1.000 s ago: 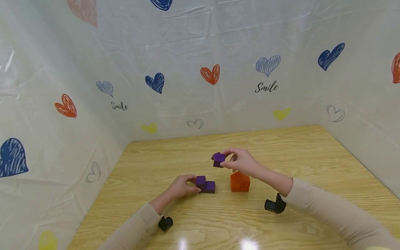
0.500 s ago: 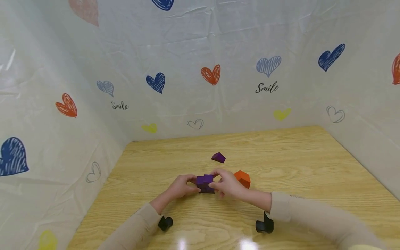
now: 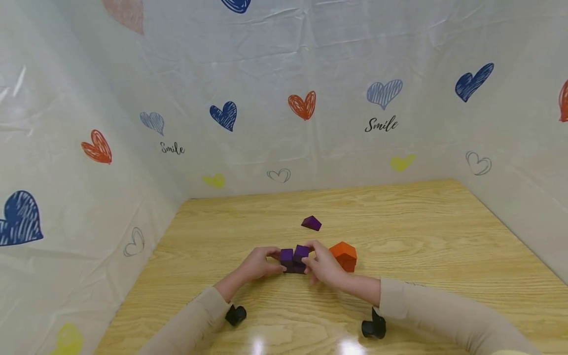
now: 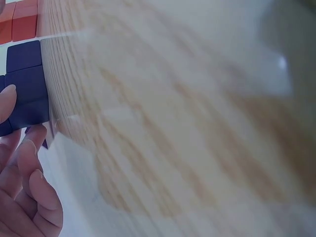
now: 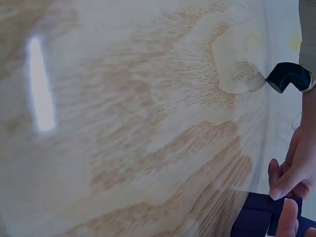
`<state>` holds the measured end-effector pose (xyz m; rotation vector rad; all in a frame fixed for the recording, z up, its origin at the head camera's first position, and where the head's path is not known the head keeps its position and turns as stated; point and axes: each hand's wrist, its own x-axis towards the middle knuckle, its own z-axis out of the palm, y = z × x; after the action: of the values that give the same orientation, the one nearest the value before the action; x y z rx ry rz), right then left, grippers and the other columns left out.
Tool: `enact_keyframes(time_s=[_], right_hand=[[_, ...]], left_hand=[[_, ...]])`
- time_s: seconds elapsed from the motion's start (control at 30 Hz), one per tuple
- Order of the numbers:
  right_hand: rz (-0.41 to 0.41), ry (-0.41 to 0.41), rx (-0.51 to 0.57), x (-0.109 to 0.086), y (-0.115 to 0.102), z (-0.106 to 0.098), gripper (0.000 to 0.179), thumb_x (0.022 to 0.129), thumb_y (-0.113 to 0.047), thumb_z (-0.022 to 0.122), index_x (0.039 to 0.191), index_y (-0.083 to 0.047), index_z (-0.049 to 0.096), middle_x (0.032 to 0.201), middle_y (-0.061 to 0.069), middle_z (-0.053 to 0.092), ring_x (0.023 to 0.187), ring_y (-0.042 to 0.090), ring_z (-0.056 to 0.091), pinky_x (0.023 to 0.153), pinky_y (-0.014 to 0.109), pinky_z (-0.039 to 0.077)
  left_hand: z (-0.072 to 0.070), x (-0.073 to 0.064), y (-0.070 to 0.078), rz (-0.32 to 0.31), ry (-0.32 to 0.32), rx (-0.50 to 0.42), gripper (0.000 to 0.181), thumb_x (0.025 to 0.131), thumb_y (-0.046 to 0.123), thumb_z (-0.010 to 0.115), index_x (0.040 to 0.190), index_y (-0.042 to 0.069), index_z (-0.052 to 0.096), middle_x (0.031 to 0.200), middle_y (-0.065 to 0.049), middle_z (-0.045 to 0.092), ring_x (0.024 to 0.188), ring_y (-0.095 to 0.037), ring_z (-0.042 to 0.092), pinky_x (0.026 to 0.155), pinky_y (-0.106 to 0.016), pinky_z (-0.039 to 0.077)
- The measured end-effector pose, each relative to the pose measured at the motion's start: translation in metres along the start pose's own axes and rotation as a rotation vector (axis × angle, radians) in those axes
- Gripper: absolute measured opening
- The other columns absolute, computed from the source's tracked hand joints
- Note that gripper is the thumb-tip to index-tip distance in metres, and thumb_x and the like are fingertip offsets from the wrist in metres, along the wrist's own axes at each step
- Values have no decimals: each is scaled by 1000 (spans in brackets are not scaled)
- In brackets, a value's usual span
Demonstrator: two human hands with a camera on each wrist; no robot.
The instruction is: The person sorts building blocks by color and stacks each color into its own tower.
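Observation:
My left hand point(image 3: 259, 263) pinches the left end of a low purple block stack, thumb in front and fingers behind, at its upper left cube point(image 3: 286, 257). From the right, my right hand point(image 3: 327, 266) pinches another purple cube point(image 3: 301, 253) between thumb and fingers. That cube sits over the stack's right end, tilted, with a narrow gap to the left cube. The lower blocks point(image 3: 295, 269) show as a dark strip beneath. In the left wrist view, a thumb point(image 4: 7, 102) presses the face of the purple blocks point(image 4: 27, 94).
An orange house-shaped block stack point(image 3: 343, 255) stands just beyond my right hand, partly covered by it. Farther back on the wooden table point(image 3: 399, 222) lies a purple wedge block point(image 3: 312, 223). A white curtain point(image 3: 337, 153) with printed hearts encloses the table's back and sides.
My right hand has brought a purple cube leftward and down from near the wedge onto the stack, then shifted it slightly right, leaving a gap. My left hand has stayed in place.

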<state>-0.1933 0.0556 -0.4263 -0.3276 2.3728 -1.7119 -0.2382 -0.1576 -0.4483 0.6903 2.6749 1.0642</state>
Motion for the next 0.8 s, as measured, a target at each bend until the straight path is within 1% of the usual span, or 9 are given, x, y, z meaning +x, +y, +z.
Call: enact_keyframes(time_s=[0.1,0.2,0.33,0.43,0.6,0.73,0.8], right_hand=[[5,-4,-17,0,3,1,37,94,-3,48,128,6,37,67,11,55,47,20,53,46,37,49],[9,-5,-38,0,5,3,38,93,-2,49,128,7,37,67,12,55,48,24,55,45,37,49],[9,4,-68,0,7,6,38,92,-2,51,127,7,39,83,12,52,54,25,56,45,36,49],[2,9,-89,1,8,7,38,91,-4,53,126,6,41,93,12,48,55,25,56,45,36,49],[-14,11,-100,2,10,8,41,90,-4,55,127,6,40,101,14,48,53,26,55,45,36,49],[-23,16,-103,2,12,8,47,88,-3,57,130,7,37,113,18,48,51,25,55,45,32,48],[-18,19,-86,1,13,8,50,88,-1,58,130,8,35,116,20,48,50,25,55,46,31,48]], left_hand=[[-1,0,0,-3,3,2,32,76,22,75,104,8,66,94,-2,68,96,-21,60,90,-46,41],[-1,0,0,-1,1,0,32,76,22,75,104,8,66,94,-2,68,96,-22,60,90,-46,42],[0,-1,0,-4,-5,-6,32,77,22,74,105,9,66,94,-2,68,97,-22,60,90,-47,41],[0,-1,0,-8,-8,-15,33,77,22,74,105,9,66,94,-2,68,98,-23,59,91,-48,40],[-1,-1,1,-9,-8,-19,32,77,22,74,105,9,66,94,-2,68,98,-23,59,91,-48,40],[-1,-1,2,-15,-8,-17,32,77,21,74,105,9,65,94,-2,68,97,-21,59,90,-46,41],[-1,-1,2,-25,-8,-22,34,76,21,75,106,8,65,95,-3,68,93,-20,59,85,-43,44]])
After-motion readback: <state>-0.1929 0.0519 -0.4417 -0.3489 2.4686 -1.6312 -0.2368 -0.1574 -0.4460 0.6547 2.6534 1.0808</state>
